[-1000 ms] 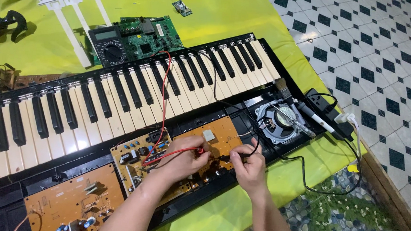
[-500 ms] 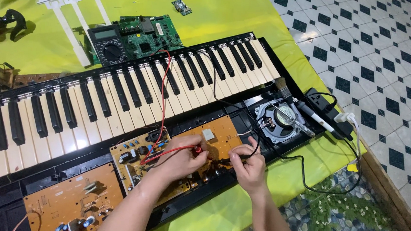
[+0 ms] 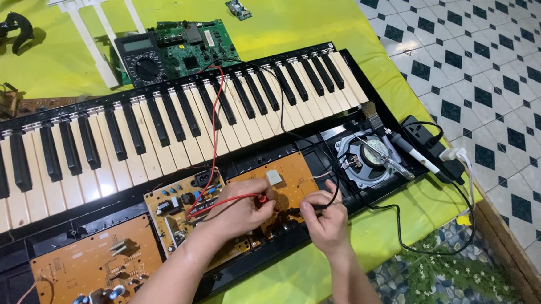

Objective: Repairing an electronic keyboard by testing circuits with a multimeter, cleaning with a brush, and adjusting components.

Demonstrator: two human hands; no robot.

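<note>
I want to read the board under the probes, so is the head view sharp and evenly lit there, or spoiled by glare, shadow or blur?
Head view: even, soft light, no hard shadows; the orange circuit board is sharp around the left hand and right hand; slight sheen on the keyboard keys; straight edges bow a little toward the frame edges.

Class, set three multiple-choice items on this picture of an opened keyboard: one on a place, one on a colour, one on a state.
1. Where does the speaker sit? A right of the brown board B on the tiles C under the meter
2. The probe in the left hand is: A blue B red C white
3. The right hand is: A flat open B closed on the black probe C out of view

A: it lies beside the brown board. B: red handle and lead. B: fingers pinch it.
</note>
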